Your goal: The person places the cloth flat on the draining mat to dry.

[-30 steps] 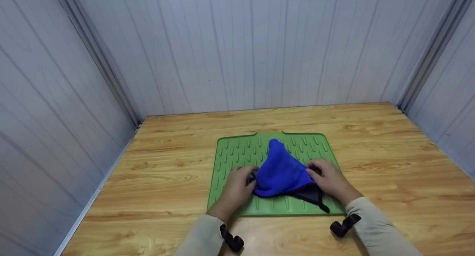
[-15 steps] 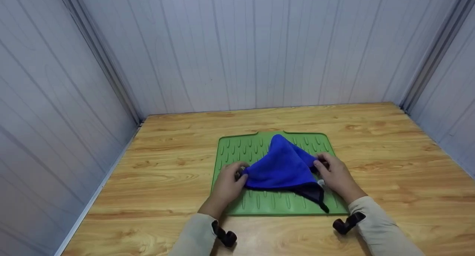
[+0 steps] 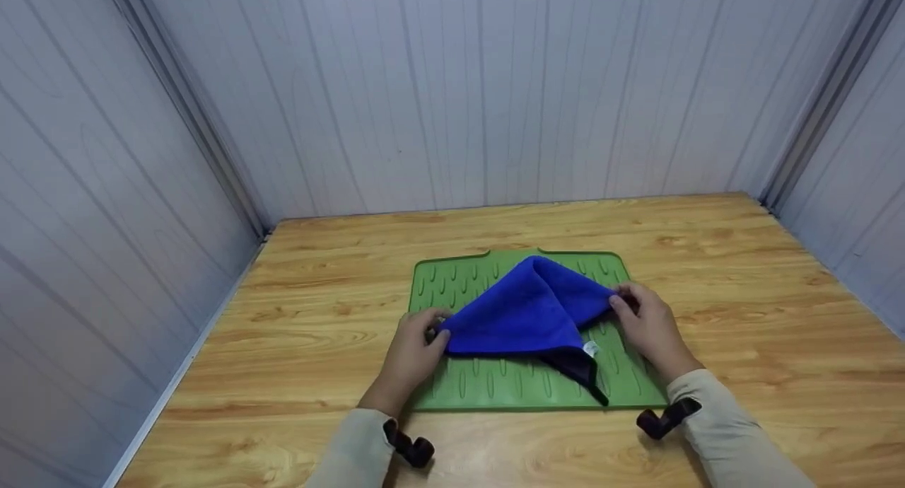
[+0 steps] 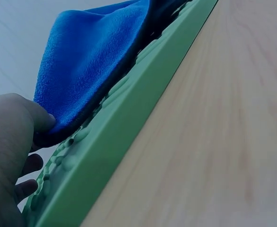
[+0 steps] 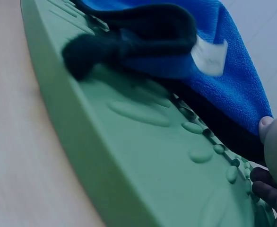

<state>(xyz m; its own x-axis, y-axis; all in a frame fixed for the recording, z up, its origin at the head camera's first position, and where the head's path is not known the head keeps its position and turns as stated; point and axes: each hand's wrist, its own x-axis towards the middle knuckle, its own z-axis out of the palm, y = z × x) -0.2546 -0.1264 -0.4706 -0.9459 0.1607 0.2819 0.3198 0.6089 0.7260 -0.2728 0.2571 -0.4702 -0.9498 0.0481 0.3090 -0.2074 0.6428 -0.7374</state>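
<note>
A blue towel (image 3: 512, 315) with dark edging spreads between both hands over a green ridged mat (image 3: 474, 392). My left hand (image 3: 412, 350) pinches its left corner between thumb and fingers; the left wrist view shows the thumb on top of the plush cloth (image 4: 89, 61). At the opposite corner my right hand (image 3: 649, 325) pinches the towel, thumb uppermost. A fold runs down from the far peak of the towel. Toward the front, a dark corner with a black loop hangs over the mat, and a white tag (image 5: 210, 56) sticks out beside it.
The mat lies on a wood-grain table (image 3: 318, 318), its raised rim along the near side. Pale panel walls (image 3: 452, 99) stand behind and at both sides. Each sleeve carries a small dark wrist device (image 3: 410, 443).
Both hands have moved apart, the left one leftward and the right one to the right and slightly away. Between them the towel has spread wider, and its tag has come into view.
</note>
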